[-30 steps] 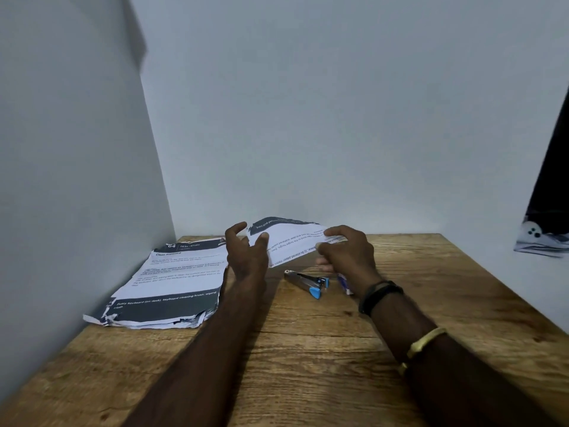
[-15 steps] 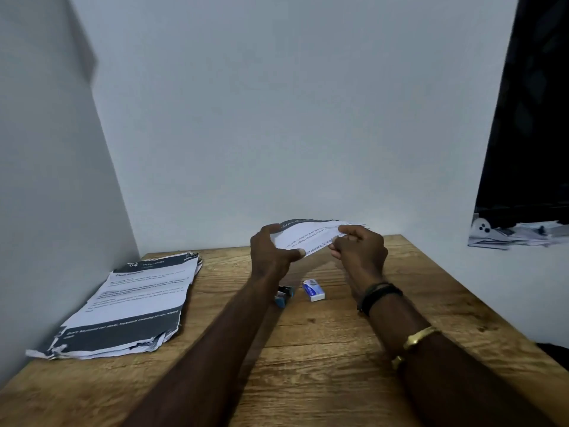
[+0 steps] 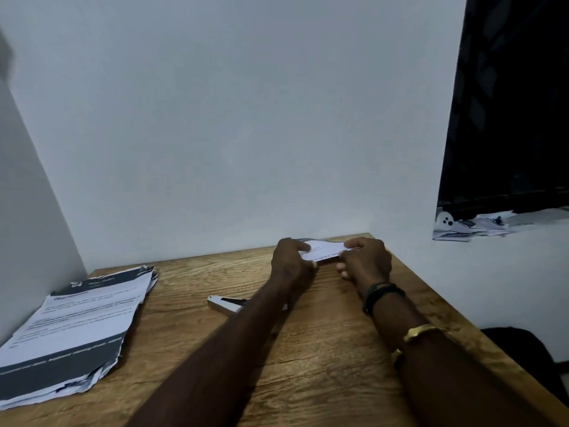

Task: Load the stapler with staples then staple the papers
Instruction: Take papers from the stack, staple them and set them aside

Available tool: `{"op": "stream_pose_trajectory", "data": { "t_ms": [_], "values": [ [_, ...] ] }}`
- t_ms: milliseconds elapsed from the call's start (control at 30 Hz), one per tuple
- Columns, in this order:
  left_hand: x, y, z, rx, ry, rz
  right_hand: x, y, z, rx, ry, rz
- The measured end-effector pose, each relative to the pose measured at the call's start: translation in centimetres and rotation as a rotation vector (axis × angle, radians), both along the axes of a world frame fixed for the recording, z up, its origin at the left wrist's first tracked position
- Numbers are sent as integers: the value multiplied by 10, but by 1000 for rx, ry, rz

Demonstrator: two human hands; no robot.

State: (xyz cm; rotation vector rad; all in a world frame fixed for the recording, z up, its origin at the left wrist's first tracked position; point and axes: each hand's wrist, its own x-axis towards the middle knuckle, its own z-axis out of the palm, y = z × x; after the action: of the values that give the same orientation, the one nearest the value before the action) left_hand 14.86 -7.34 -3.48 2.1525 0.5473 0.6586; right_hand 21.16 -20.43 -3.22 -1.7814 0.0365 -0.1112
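Observation:
Both hands hold a small bundle of printed papers [image 3: 323, 251] near the far right corner of the wooden table [image 3: 308, 349]. My left hand [image 3: 291, 263] grips its left end and my right hand [image 3: 365, 261] pinches its right end. The stapler [image 3: 224, 304] lies on the table to the left of my left forearm, which hides its right part. The staple box is hidden from view.
A thick stack of printed sheets [image 3: 77, 331] with torn edges lies at the table's left side beside the left wall. A white wall stands right behind the table. More papers [image 3: 474, 224] lie on a ledge to the right, under a dark window.
Both hands carried the held papers to the right and farther back, toward the wall. My left hand closed round the paper's left end. The view swung right.

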Motion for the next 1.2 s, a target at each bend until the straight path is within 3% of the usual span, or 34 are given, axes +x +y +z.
{"op": "stream_pose_trajectory", "data": {
  "t_ms": [167, 500, 800, 933, 1200],
  "values": [
    [19, 0, -5, 87, 119, -24, 16, -1, -1, -169, 88, 24],
    [45, 8, -9, 220, 269, 15, 36, 11, -3, -592, -40, 150],
    [53, 6, -11, 290, 362, 18, 39, 15, -5, -695, -110, 158],
    [47, 8, -12, 284, 239, -4, 34, 14, -4, -674, -178, 158],
    [6, 7, 11, 195, -146, -9, -9, 27, 11, -427, -372, 149]
  ]
}}
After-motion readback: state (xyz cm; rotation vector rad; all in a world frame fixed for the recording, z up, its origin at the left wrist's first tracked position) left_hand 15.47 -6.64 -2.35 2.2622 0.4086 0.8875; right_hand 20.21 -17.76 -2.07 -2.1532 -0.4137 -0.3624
